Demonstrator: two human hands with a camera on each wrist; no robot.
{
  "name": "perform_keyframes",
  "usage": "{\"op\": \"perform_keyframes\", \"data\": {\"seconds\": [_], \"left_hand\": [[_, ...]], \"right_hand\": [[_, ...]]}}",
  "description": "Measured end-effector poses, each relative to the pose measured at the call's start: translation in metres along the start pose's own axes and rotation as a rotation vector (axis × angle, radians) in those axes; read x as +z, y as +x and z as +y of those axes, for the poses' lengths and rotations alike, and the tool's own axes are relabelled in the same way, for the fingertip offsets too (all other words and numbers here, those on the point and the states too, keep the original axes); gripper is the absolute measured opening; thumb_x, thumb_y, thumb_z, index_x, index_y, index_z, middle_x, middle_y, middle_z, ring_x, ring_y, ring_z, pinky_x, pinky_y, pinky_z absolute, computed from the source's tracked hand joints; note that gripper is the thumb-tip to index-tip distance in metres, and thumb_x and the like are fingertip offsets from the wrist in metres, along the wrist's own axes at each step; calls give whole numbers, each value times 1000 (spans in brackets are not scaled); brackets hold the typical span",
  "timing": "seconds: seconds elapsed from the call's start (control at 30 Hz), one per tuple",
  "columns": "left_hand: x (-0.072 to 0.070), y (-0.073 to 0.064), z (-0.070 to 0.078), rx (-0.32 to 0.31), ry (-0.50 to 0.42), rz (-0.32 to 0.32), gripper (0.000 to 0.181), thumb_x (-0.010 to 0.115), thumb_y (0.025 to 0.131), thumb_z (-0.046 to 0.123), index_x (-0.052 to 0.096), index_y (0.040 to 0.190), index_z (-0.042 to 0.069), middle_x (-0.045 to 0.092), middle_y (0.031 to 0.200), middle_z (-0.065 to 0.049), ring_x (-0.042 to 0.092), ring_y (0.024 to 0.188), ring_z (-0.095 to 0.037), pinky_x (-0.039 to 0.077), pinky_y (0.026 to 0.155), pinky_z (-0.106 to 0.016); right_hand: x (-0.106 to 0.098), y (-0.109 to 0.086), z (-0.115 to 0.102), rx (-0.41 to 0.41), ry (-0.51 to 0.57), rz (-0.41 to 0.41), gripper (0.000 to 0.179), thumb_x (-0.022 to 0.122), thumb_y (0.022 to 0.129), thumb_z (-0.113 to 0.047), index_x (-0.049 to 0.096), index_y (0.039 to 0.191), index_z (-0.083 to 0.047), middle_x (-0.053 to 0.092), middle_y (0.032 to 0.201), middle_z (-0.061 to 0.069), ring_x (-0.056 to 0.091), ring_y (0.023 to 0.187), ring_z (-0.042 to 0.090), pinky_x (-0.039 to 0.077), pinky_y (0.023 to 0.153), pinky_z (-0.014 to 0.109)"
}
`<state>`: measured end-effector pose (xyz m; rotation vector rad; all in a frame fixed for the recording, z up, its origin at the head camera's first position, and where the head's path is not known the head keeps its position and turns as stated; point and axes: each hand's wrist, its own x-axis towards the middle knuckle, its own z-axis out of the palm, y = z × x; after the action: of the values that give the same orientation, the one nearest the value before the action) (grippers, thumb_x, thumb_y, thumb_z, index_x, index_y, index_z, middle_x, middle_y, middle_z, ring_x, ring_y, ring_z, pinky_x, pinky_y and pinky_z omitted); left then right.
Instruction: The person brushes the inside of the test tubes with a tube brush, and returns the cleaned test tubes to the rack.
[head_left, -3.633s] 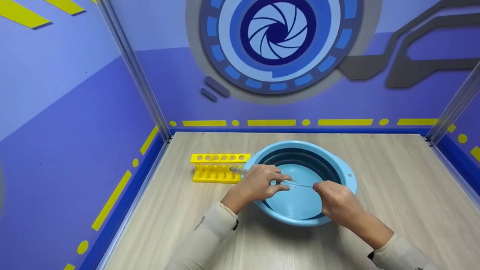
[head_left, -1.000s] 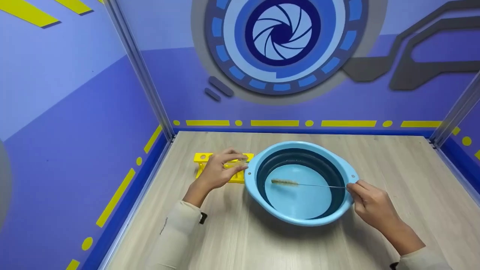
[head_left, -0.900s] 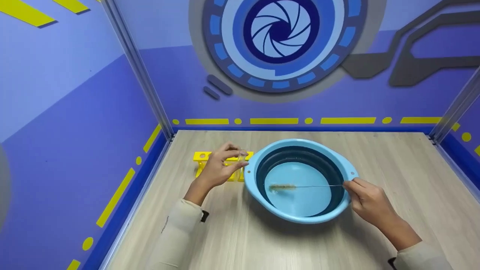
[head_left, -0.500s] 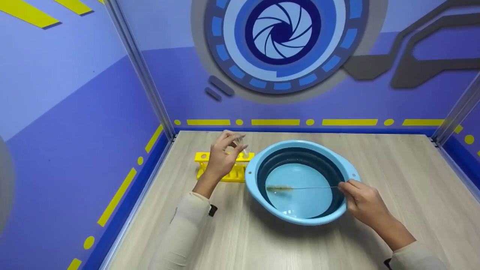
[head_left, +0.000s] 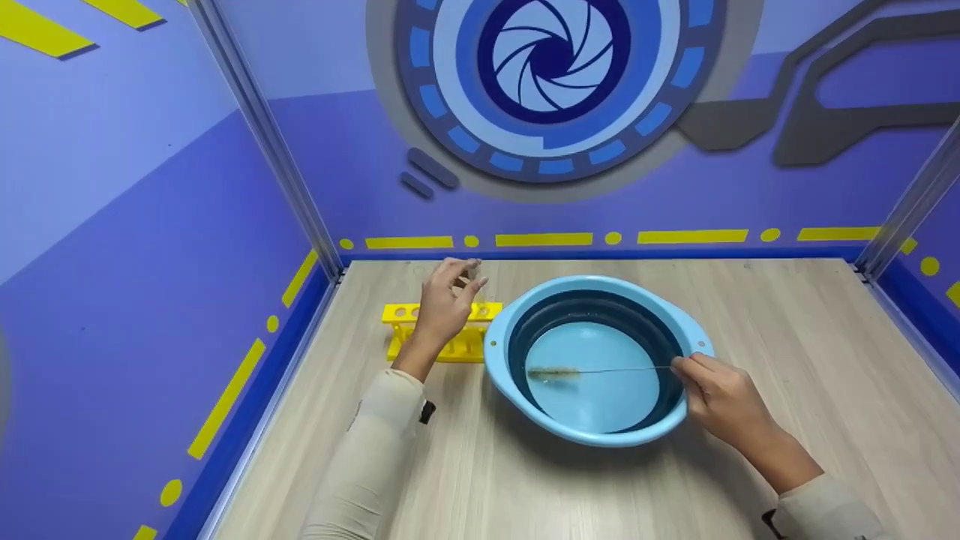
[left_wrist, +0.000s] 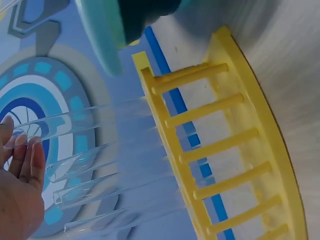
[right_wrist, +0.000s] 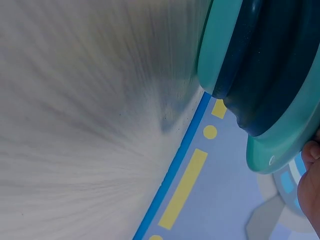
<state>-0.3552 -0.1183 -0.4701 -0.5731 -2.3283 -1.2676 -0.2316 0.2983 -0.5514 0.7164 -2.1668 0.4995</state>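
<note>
My left hand is above the yellow test tube rack, pinching a clear test tube near its mouth. In the left wrist view that tube's lower end is at the rack's top bar; whether it sits in a hole, I cannot tell. Several other clear test tubes stand in the same rack. My right hand grips the thin wire handle of a test tube brush at its end. The tan bristles are over the floor of the light blue basin, and that hand is by its right rim.
The rack stands directly left of the basin on a wood-grain table. A purple-blue printed wall closes off the back, with side panels to left and right. In the right wrist view the basin's handle tab is close to the fingers.
The brush has come out of the test tube as my right hand drew right. My left hand has carried the tube left to the rack and turned it from lying level to upright.
</note>
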Motion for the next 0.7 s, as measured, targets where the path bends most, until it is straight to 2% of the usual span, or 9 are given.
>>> {"op": "perform_keyframes", "data": {"seconds": [0.17,0.27,0.37,0.43,0.53,0.63,0.7], "left_hand": [[3,6,-2,-6,102,12,40,71,104,20,66,142,10,74,119,-10,71,109,-26,62,98,-42],[5,11,-5,1,199,8,45,72,104,23,61,147,14,75,121,-7,66,119,-27,53,110,-46],[5,14,-8,24,292,-6,51,72,104,25,55,151,19,76,120,-5,62,122,-28,44,115,-49],[5,16,-11,49,349,-14,50,71,105,26,54,151,19,77,120,-4,63,122,-28,40,115,-50],[7,20,-17,76,425,-35,46,67,106,28,54,149,17,76,120,-4,64,124,-28,37,116,-51],[10,21,-23,82,473,-59,44,64,108,29,53,149,16,74,121,-3,61,130,-27,34,118,-52],[13,19,-28,86,487,-71,44,64,109,29,54,149,16,73,122,-3,59,133,-28,35,118,-52]], "right_hand": [[1,-3,-1,-14,-16,11,26,85,77,10,80,98,-4,69,77,4,59,64,8,58,60,24],[1,-4,-3,-11,-24,17,27,86,76,10,80,98,-4,69,77,3,58,64,8,57,60,25],[0,-2,-4,11,-37,-1,24,85,77,10,79,96,-4,70,77,3,59,65,9,58,60,25],[0,2,-6,54,-43,-33,20,83,79,11,79,94,-3,71,78,5,63,66,10,59,61,28],[-1,11,-10,161,-38,-99,15,78,84,11,78,90,-2,75,79,8,70,69,16,63,64,37],[-1,19,-14,265,-31,-146,12,73,88,10,76,88,-1,77,81,12,74,71,23,64,67,47],[0,21,-15,309,-35,-162,10,72,89,9,76,88,0,76,81,14,73,71,26,63,67,50]]}}
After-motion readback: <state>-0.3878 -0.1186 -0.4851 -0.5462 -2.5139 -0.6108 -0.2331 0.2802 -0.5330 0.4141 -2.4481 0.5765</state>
